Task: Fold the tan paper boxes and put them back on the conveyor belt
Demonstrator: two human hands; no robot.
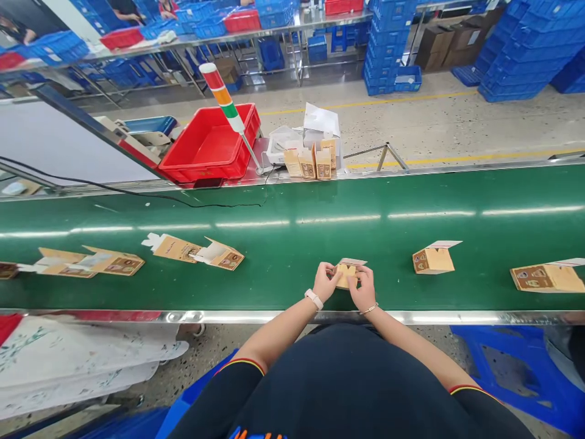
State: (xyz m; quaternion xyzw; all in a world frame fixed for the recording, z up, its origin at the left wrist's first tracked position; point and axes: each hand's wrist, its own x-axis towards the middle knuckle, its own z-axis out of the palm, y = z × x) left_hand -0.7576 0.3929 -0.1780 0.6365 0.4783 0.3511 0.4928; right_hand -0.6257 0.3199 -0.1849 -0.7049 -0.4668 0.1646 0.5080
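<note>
Both my hands grip one small tan cardboard box [346,272] resting on the green conveyor belt [292,244], its white top flap standing open. My left hand [324,281] pinches the box's left side; a pale watch sits on that wrist. My right hand [364,289] closes on the box's right side, a thin bracelet on the wrist. To the right on the belt lie an open-flapped box [432,258] and a larger one [547,277]. To the left lie several open boxes [196,251] and more [91,262].
A red bin [210,145] and a signal light pole [223,97] stand behind the belt, with several upright small boxes [313,161] and a white device. The metal belt edge [292,317] runs before me. Blue crates are stacked far behind. A blue stool [512,372] sits at lower right.
</note>
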